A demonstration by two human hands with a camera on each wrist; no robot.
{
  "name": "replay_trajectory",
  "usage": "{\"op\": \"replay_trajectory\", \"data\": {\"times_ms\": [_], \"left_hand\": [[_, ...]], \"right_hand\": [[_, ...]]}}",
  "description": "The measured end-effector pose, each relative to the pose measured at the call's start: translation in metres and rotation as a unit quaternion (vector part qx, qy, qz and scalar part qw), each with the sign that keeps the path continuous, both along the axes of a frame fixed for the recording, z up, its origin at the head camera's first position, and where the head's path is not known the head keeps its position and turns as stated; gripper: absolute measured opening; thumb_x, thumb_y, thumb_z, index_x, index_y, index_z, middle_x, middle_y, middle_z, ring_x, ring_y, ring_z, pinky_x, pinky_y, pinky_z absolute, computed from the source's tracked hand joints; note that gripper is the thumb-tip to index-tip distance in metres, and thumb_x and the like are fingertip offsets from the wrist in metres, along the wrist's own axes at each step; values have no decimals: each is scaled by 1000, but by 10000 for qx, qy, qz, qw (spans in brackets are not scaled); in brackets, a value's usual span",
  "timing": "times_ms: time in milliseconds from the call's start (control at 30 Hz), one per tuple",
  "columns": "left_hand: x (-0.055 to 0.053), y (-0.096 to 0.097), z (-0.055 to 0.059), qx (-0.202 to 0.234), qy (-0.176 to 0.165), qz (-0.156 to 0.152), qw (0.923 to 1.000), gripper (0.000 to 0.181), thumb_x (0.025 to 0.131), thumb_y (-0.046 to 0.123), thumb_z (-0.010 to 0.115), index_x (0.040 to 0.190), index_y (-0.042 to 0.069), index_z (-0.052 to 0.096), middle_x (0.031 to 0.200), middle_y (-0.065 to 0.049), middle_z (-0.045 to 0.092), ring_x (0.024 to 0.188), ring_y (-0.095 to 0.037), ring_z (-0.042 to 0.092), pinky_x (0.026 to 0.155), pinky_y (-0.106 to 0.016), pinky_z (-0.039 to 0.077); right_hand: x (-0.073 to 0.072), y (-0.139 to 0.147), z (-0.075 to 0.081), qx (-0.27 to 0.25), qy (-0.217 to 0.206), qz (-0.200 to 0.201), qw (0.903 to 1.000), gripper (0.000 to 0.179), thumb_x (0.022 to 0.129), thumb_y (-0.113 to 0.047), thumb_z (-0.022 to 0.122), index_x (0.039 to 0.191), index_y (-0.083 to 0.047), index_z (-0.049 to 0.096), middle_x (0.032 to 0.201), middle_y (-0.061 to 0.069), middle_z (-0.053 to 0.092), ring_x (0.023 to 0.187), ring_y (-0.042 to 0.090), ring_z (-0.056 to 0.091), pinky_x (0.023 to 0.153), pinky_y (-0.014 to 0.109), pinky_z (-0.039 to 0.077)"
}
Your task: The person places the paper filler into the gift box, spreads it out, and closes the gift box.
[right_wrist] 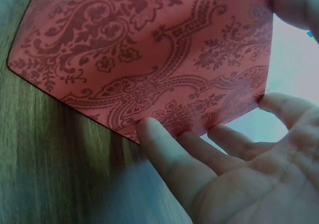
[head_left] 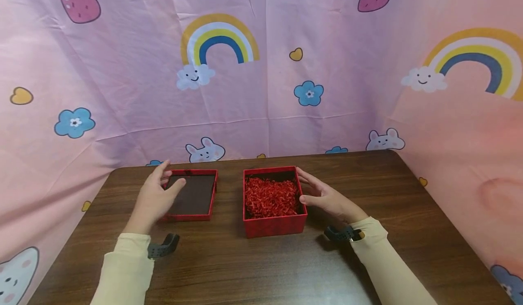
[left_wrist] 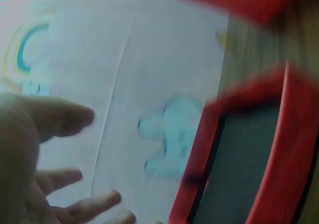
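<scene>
Brown table (head_left: pixel 229 268): red box (head_left: pixel 275 227) left of spread right hand (head_left: pixel 328 200), touching; lid (head_left: pixel 197 197) right of spread left hand (head_left: pixel 153 199).

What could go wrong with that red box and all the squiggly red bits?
The right grip touches just one side of the red box, so a hard push might slide or tip it.

The red shreds lie loose in the open box, so some could spill if it tips.

The left grip is close to the lid's left edge, so it might bump the lid.
</scene>
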State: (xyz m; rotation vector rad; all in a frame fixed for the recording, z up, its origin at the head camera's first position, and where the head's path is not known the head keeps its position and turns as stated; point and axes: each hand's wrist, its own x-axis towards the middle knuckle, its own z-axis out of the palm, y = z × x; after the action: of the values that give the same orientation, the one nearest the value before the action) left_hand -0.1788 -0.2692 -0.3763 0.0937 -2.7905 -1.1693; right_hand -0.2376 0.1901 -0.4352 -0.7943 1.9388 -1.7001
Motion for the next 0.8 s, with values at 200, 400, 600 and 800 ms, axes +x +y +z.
{"op": "replay_trajectory", "data": {"times_ms": [200, 400, 600, 800], "left_hand": [[2, -71, 2, -721, -898, -25, 9933, 95, 104, 57, 51, 165, 2, 3, 150, -41, 36, 130, -62, 42, 97, -72, 43], [4, -109, -6, -481, -1253, -494, 9897, 91, 106, 49, 54, 164, -1, 4, 150, -45, 30, 125, -60, 51, 92, -63, 54], [0, -115, -17, 702, -1740, -1018, 9770, 89, 107, 33, 58, 164, 0, -2, 150, -43, 34, 131, -56, 49, 86, -47, 61], [-6, -115, -26, 985, -1994, -1201, 9675, 88, 106, 31, 61, 164, 0, 2, 150, -39, 38, 131, -46, 54, 89, -45, 61]], "right_hand": [[0, -1, -1, 43, -47, -26, 10000, 82, 102, -21, 66, 167, -24, 15, 170, 19, 17, 154, 42, 24, 117, 69, 27], [0, 0, -3, 70, 46, -31, 10000, 83, 102, -24, 66, 168, -24, 15, 170, 18, 19, 154, 41, 25, 118, 67, 28], [2, 1, -1, 106, -15, -91, 9999, 83, 102, -24, 67, 167, -27, 16, 171, 14, 19, 155, 38, 25, 118, 67, 28], [1, 2, -1, 116, 23, -60, 9999, 84, 101, -28, 67, 167, -25, 16, 172, 10, 18, 155, 38, 23, 117, 69, 26]]}}
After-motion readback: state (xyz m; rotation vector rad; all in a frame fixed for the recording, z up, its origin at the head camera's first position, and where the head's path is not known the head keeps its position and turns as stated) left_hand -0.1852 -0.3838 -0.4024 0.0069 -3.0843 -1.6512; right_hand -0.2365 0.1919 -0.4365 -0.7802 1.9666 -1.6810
